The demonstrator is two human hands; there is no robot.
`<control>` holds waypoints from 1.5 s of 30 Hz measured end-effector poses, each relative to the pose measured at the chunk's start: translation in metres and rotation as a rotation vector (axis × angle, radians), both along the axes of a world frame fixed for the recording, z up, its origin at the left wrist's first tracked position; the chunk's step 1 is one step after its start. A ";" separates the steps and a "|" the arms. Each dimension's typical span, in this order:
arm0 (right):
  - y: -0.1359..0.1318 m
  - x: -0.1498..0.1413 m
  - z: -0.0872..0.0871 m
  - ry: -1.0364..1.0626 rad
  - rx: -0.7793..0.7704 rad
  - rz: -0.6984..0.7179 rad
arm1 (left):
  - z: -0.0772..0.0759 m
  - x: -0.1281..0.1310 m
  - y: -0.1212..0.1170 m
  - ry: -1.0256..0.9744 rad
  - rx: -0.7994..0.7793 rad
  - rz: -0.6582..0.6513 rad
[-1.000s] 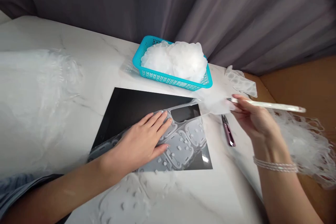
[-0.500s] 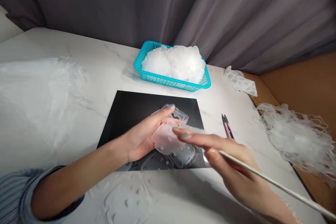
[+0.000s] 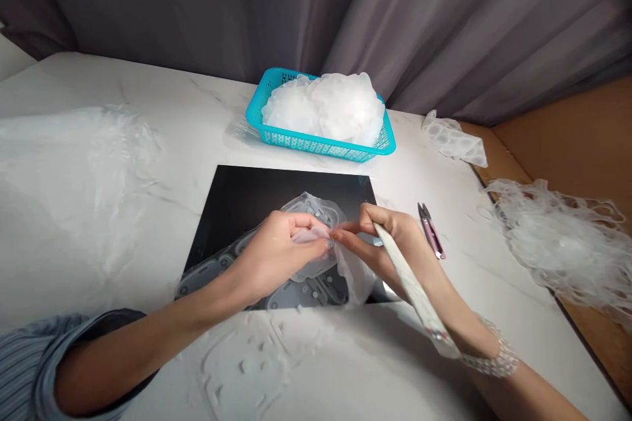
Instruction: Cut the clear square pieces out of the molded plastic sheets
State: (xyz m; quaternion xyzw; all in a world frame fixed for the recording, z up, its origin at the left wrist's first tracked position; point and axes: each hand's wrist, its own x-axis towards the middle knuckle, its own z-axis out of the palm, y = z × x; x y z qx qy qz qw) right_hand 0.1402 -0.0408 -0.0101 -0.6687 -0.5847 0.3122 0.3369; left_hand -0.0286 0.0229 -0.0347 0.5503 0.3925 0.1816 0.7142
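My left hand (image 3: 289,247) is closed in a pinch on a thin, translucent, rubbery-looking sheet (image 3: 316,268) with cut-out shapes and small dots. My right hand (image 3: 380,237) pinches the same sheet just beside the left fingertips. A long, slim tool with a white-wrapped handle (image 3: 412,289) is tucked in my right hand and slants down towards the wrist; its tip is hidden. Below the hands, the sheet hangs over a black mat (image 3: 257,187). More of the clear moulded sheet (image 3: 247,368) spreads over the table in front of the mat.
A turquoise basket (image 3: 311,139) heaped with whitish translucent pieces (image 3: 340,108) stands behind the mat. Small thread snips (image 3: 431,231) lie to the right. Stringy clear scraps (image 3: 563,243) pile at the right edge, a scrap strip (image 3: 454,138) behind them. Clear plastic sheeting (image 3: 64,177) covers the left.
My right hand has turned and closed its fingers on the sheet, and the tool has swung so its wrapped handle shows. My left hand has gone from spread fingers to a pinch.
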 end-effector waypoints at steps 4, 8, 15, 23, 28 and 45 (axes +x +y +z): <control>-0.002 0.003 0.003 -0.042 0.064 -0.040 | 0.008 -0.002 -0.002 0.021 0.021 0.045; 0.009 0.036 0.006 -0.110 0.095 -0.118 | 0.014 -0.006 0.009 -0.024 0.109 0.187; 0.032 0.095 -0.008 -0.166 0.017 -0.177 | 0.008 -0.015 0.035 -0.244 -0.117 0.333; 0.025 0.054 0.003 0.099 0.113 -0.163 | 0.017 -0.017 0.038 -0.364 -0.130 0.297; 0.019 0.019 -0.003 0.581 -0.026 0.029 | 0.018 -0.015 0.035 -0.386 -0.198 0.290; 0.057 0.011 0.000 0.259 0.333 -0.065 | 0.004 -0.023 0.049 -0.165 0.079 0.196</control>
